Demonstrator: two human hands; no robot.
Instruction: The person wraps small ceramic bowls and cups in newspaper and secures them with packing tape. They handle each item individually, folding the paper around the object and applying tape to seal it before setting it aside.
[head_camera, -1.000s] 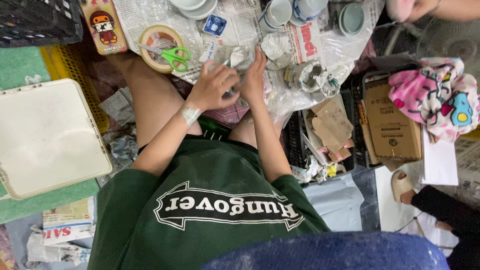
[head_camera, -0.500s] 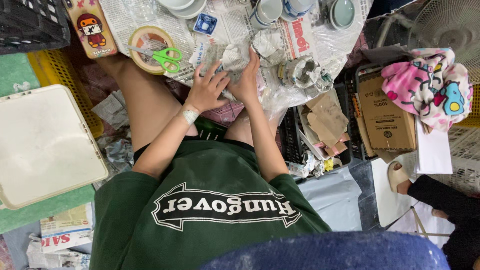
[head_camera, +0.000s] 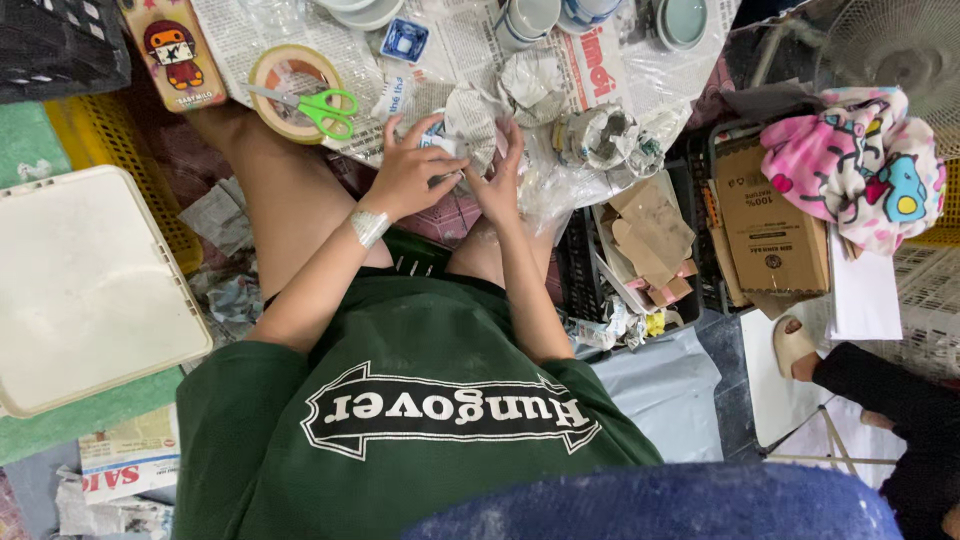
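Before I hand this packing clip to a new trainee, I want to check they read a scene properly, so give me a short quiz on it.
1. True or false: the green-handled scissors lie across the roll of tape.
2. Both the left hand and the right hand are on what? A) a cardboard box B) a bundle wrapped in newspaper C) a phone
3. Which of the person's wrists carries the pale band?

Key
1. True.
2. B. The fingers of both hands press on the paper bundle on the newspaper sheet.
3. The left wrist.
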